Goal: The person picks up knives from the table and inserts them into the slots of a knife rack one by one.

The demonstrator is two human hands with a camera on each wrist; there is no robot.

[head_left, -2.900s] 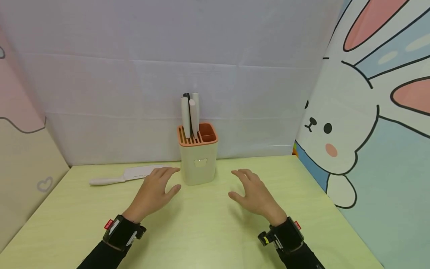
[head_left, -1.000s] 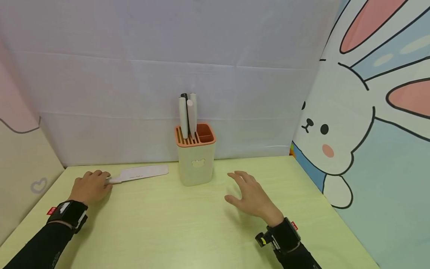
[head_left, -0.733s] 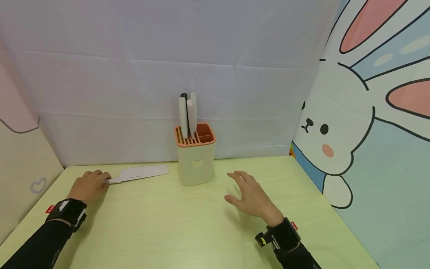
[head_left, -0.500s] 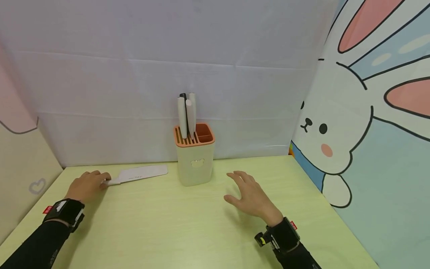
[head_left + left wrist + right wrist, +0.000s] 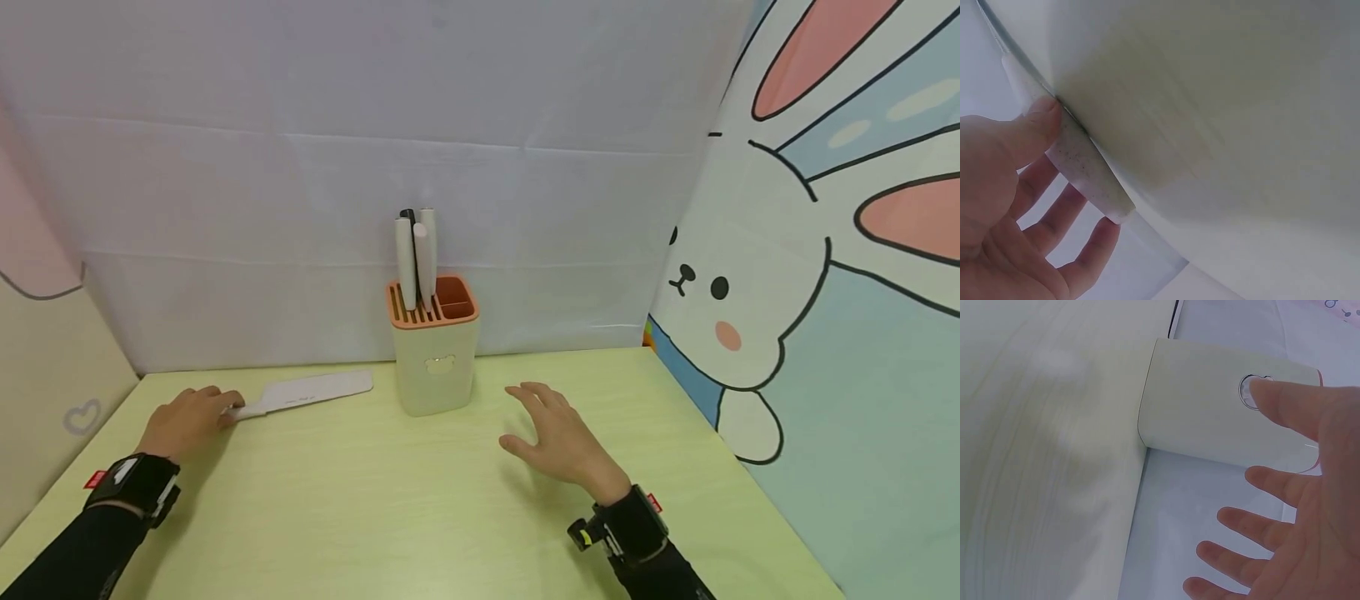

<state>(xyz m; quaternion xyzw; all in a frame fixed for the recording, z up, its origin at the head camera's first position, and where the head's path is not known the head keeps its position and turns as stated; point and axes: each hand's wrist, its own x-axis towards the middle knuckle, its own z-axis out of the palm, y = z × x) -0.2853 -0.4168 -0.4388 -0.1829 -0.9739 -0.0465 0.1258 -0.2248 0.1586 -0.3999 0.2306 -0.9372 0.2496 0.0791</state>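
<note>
A white-handled cleaver (image 5: 318, 388) lies along the back left of the table, blade pointing right. My left hand (image 5: 187, 423) grips its handle; the left wrist view shows the thumb on one side of the pale handle (image 5: 1088, 165) and fingers on the other. The handle is close over the tabletop there. At the back middle stands a cream knife holder (image 5: 435, 379) with an orange slotted top. Several knives (image 5: 406, 262) with white or black handles stand upright in it. My right hand (image 5: 558, 435) hovers right of the holder, fingers spread, holding nothing.
The pale wood-grain table (image 5: 360, 500) meets a white cloth backdrop (image 5: 262, 200) behind. A printed panel with a rabbit (image 5: 750, 308) borders the right side, and a pink and cream panel (image 5: 60, 358) the left.
My left hand has moved left from beside the knife holder to the cleaver's handle and holds it. Lately it has shifted slightly further left. My right hand stays about where it was.
</note>
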